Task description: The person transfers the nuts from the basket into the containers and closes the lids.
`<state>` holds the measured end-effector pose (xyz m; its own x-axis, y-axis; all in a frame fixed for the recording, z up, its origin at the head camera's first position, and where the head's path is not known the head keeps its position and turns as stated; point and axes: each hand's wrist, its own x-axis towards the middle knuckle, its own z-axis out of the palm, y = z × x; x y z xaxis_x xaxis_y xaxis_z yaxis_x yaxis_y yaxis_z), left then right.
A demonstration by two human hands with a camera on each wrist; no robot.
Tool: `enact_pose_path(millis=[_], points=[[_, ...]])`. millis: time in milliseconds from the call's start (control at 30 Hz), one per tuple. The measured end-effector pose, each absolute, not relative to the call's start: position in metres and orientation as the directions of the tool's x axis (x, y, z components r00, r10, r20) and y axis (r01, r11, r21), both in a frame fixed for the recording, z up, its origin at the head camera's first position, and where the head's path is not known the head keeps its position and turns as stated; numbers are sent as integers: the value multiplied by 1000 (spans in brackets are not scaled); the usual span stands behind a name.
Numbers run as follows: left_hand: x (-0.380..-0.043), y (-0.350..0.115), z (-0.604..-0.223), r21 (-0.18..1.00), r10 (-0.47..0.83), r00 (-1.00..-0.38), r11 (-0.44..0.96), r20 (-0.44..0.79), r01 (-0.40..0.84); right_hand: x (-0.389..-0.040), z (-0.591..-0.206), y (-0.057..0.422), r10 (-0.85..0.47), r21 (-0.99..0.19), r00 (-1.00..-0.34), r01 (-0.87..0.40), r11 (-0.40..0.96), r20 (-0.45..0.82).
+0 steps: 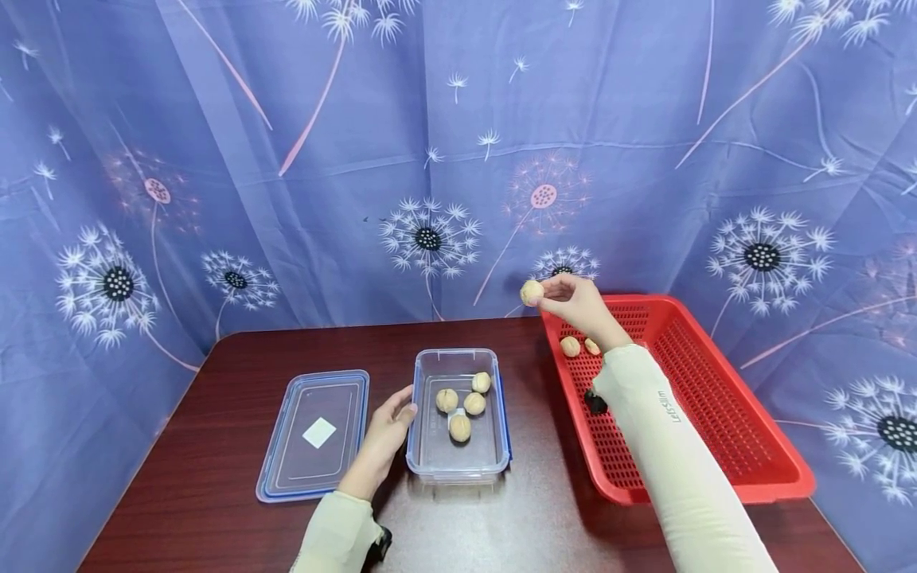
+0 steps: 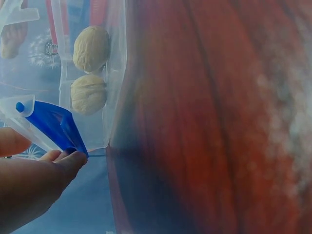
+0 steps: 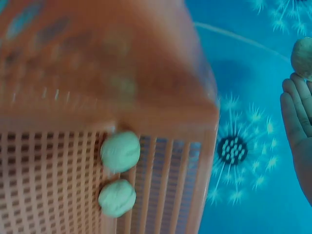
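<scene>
My right hand (image 1: 575, 302) pinches a walnut (image 1: 532, 293) between thumb and fingertips, held above the back left corner of the red basket (image 1: 716, 382). In the right wrist view that hand (image 3: 298, 126) and its walnut (image 3: 303, 57) show at the right edge. My left hand (image 1: 389, 430) grips the left side of a clear plastic container (image 1: 458, 469). The left wrist view shows its fingers on the container's blue latch (image 2: 56, 124). Several walnuts (image 1: 460, 428) lie inside the container. Two walnuts (image 1: 570, 346) are visible at the back of the basket, partly hidden by my right arm in the head view.
A clear lid (image 1: 286, 469) with a blue rim and a white square label (image 1: 318, 432) lies flat left of the container. All of these stand on a dark brown table (image 1: 208, 446). A blue dandelion-print curtain (image 1: 322, 263) hangs right behind it.
</scene>
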<state>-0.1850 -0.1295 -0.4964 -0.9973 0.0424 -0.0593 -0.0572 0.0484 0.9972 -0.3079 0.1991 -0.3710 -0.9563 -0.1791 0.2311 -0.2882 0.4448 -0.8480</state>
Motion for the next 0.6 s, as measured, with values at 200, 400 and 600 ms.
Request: enact_pose_path(millis=[200, 400, 600], points=[[-185, -130, -496, 997, 44, -997, 46, -58, -56, -311, -374, 171, -193, -872, -950, -305, 382, 247], [-185, -129, -496, 997, 42, -998, 52, -57, -54, -314, -379, 144, -221, -876, -940, -325, 356, 259], [-185, -129, -496, 997, 38, -998, 51, -54, -53, -316, -387, 122, -278, -883, -923, -349, 312, 267]])
